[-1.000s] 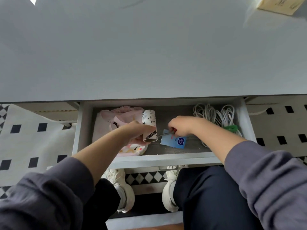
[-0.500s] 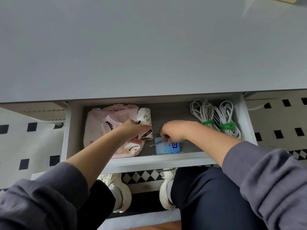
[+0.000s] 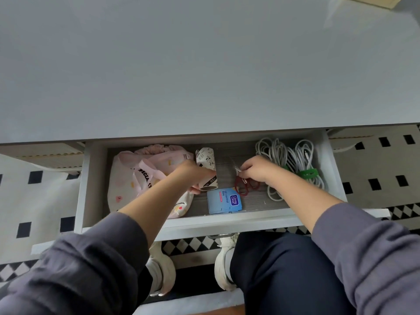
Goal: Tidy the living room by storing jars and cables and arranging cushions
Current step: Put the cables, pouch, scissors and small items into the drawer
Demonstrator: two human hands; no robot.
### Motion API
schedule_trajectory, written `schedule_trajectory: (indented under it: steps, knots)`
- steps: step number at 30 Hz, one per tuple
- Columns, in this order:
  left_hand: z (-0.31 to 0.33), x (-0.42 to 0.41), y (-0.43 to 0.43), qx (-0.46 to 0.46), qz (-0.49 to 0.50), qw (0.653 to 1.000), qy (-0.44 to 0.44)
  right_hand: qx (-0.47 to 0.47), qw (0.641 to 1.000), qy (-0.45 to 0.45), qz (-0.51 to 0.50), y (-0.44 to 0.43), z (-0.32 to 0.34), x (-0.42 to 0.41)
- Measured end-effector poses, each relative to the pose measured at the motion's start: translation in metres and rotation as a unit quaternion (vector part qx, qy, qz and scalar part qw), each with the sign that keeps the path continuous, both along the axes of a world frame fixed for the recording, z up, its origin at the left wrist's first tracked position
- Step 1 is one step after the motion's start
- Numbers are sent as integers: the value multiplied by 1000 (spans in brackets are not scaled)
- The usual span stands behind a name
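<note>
An open drawer (image 3: 227, 223) under a grey table top holds white coiled cables (image 3: 284, 155) bound with green ties at its right end. My left hand (image 3: 193, 176) grips a speckled white roll (image 3: 206, 164) lying beside a pink cloth bag (image 3: 136, 178). My right hand (image 3: 256, 169) pinches small red-handled scissors (image 3: 243, 187) in the drawer's middle, just left of the cables. A blue packet (image 3: 223, 202) lies at the drawer's front, free of both hands.
The grey table top (image 3: 204, 64) overhangs the back of the drawer. A cardboard box (image 3: 372, 1) sits at its far right corner. My knees and white shoes (image 3: 159, 273) are below the drawer front, on a black-and-white patterned rug (image 3: 386, 178).
My right hand has moved right, off the blue packet, and now holds the red scissors near the cables. The packet lies uncovered. My left hand stays on the roll.
</note>
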State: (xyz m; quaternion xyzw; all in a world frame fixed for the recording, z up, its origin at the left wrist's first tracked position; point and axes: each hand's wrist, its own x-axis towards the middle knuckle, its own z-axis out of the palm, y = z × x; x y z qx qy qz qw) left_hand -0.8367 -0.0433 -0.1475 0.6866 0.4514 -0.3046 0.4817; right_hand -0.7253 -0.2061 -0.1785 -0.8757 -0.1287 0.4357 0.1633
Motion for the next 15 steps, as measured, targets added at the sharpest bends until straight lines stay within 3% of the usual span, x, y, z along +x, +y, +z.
schedule_trajectory:
  steps: [4, 8, 11, 15]
  knots:
    - [-7, 14, -5, -3, -3, 1000, -7, 27, 996, 5, -88, 15, -16, 1]
    - [-18, 25, -9, 82, -68, 994, -20, 44, 988, 11, -149, 27, -27, 6]
    - [-24, 29, -11, 132, -86, 986, -57, 43, 987, 18, -157, 34, -31, 5]
    - [-31, 31, -8, 180, -81, 976, -93, 35, 990, -49, -130, 35, -31, 5]
